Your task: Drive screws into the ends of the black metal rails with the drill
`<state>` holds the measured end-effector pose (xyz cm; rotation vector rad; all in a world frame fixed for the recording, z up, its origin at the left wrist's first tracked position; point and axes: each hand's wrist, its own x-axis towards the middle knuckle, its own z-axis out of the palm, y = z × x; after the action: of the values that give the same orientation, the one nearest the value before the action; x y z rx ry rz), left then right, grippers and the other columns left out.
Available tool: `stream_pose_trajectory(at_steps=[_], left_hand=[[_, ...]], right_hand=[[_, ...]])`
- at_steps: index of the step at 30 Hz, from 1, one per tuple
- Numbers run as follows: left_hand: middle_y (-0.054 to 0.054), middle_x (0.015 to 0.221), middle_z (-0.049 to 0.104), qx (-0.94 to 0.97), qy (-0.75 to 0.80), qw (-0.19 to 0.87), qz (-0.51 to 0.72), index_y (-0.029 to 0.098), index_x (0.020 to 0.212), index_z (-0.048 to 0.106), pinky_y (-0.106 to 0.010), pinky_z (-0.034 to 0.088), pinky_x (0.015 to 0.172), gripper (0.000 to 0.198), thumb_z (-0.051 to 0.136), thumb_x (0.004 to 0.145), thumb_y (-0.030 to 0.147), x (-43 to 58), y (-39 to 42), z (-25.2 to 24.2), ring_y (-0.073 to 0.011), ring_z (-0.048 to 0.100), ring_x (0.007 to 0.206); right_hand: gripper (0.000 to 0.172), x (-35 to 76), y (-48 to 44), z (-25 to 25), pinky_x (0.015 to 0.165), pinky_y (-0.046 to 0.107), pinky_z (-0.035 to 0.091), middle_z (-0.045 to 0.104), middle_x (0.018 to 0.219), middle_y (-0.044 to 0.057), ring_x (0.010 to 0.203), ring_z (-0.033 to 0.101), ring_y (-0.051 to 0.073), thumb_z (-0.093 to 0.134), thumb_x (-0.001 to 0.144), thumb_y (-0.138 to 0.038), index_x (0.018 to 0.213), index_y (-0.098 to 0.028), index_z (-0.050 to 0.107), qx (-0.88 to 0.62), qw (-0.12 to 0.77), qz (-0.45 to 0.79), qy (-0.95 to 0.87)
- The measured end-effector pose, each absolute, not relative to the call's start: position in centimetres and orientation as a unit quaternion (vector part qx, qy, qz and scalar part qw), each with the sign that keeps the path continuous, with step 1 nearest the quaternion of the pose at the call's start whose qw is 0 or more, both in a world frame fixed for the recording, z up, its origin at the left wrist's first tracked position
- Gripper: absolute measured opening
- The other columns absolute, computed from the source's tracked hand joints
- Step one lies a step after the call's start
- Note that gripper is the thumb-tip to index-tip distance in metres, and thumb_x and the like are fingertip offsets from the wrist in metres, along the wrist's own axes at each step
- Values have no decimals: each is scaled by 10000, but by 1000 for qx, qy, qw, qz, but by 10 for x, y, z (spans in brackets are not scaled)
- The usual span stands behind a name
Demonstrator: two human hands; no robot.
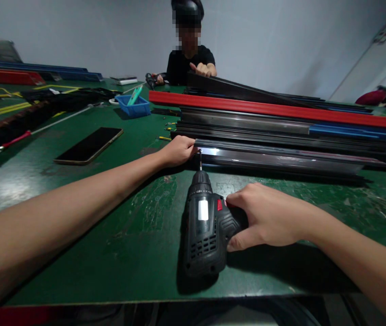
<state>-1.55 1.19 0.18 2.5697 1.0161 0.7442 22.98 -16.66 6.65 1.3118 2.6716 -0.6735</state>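
Note:
My right hand (264, 215) is wrapped around the grip of a black cordless drill (202, 226), which lies on its side low over the table. Its bit (200, 160) points away from me and meets the near end of a dark metal profile (267, 160), where a bright light spot shows. My left hand (180, 150) is closed on the left end of that long profile, steadying it beside the bit tip. The fingertips of the left hand are partly hidden behind the profile.
More profiles, including a red one (264, 106), lie stacked behind. A phone (89, 146), a blue basket (133, 106) and a red-handled screwdriver (16, 139) are on the green table (111, 253). Across it, a person (191, 63) holds a black profile and another drill (150, 80).

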Motion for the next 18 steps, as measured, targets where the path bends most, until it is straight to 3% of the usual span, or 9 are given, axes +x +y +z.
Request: stream_pose_trajectory(at_steps=[18], left_hand=[[13,537,499,887,351,148,261,171,567,516,-250,287,555,336,534,867,323,-16,13,2,-108,427,533]], right_hand=[[499,230,-166,68,535,311,262,563,674,-18,576,415,136,797,738,-669,787,-199,636,423,44,-227,876]])
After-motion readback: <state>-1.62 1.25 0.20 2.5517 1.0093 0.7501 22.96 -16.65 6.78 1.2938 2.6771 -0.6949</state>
